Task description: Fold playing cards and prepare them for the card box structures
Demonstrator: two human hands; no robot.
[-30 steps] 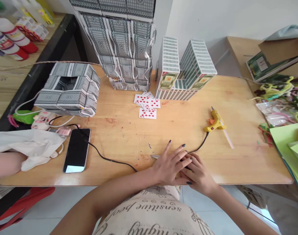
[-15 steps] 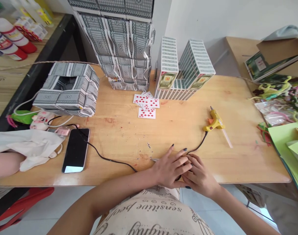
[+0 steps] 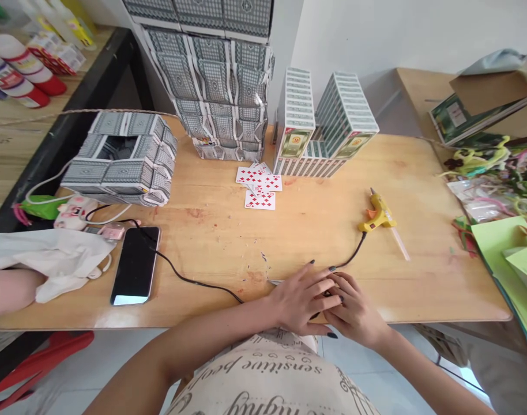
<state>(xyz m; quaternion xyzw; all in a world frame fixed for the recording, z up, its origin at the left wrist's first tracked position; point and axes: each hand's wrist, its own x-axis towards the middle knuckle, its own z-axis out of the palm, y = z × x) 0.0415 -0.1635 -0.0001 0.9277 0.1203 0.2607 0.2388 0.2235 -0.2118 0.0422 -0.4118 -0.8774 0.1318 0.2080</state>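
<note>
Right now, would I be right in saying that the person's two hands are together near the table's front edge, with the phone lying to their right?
Not quite: the head view shows the phone lying to the left of the hands. The left hand and right hand are indeed together near the front edge of the table.

A yellow glue gun (image 3: 381, 215), right of center on a wooden table (image 3: 315, 230), a playing-card tower (image 3: 215, 86) at upper center and green paper (image 3: 492, 245) at the right edge mark an apparent craft workspace.
</note>
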